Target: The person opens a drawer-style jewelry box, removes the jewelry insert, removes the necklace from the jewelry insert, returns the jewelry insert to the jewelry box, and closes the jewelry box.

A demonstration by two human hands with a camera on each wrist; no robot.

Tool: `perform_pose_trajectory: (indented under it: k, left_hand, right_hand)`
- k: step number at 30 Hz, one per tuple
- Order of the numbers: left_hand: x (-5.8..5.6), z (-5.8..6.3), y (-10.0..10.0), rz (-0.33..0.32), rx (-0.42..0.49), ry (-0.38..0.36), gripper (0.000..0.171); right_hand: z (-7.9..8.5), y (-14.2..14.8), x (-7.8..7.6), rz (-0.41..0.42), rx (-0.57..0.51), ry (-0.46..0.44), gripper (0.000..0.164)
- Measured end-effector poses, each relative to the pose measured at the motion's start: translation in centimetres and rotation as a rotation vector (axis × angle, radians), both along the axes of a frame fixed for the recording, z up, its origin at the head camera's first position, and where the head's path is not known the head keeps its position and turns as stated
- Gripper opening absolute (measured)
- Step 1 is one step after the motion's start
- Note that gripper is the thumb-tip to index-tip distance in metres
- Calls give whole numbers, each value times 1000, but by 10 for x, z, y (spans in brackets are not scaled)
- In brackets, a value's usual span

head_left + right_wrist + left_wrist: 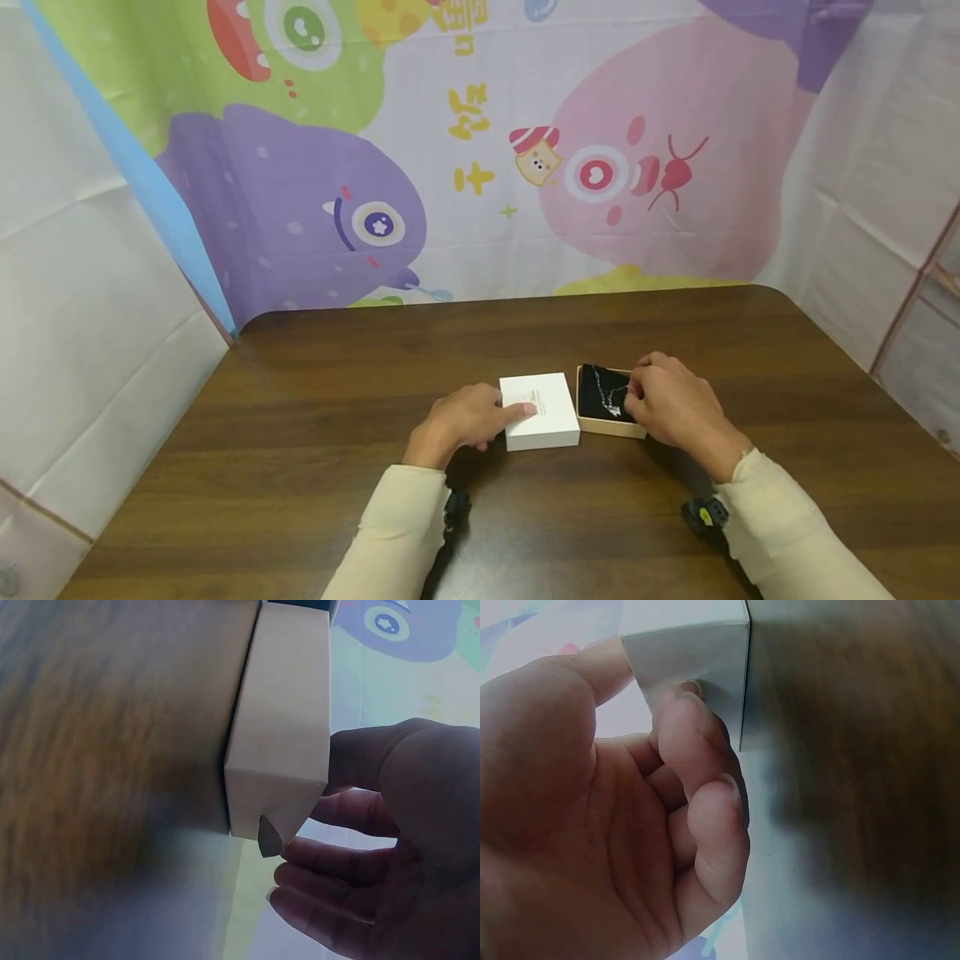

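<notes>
Left grip (467,414) pinches white jewellery-box lid (547,404); right grip (675,402), right of lid, closure unclear. Likely light, stiff: hold by sidewalls (543,441).

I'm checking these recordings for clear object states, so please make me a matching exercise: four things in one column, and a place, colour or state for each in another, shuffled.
Column one
1. White box
2. Cream-sided box
3. Necklace
4. Right hand

Column two
A. Silvery, lying on black padding
B. At the right side of the open box
C. Printed on top, with the thumb of the left hand over it
D. Open, with the black padding inside

Right pairs: 1-C, 2-D, 3-A, 4-B
</notes>
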State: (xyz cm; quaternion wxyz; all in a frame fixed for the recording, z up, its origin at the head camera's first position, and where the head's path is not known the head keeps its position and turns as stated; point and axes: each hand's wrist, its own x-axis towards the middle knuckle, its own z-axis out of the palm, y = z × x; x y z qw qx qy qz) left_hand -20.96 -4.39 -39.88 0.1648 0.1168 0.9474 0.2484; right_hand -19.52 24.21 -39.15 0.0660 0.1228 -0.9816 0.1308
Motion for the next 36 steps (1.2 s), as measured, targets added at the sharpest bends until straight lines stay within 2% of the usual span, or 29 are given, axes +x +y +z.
perform_pose_trajectory:
  k: [19,30,36]
  left_hand:
    - [1,0,1,19,27,-23,52]
    - [1,0,1,24,23,-13,50]
    - [1,0,1,22,20,-13,50]
  right_hand:
    - [2,0,3,35,-15,141,8]
    - [3,-2,1,13,-111,143,11]
    - [1,-3,0,28,-181,189,11]
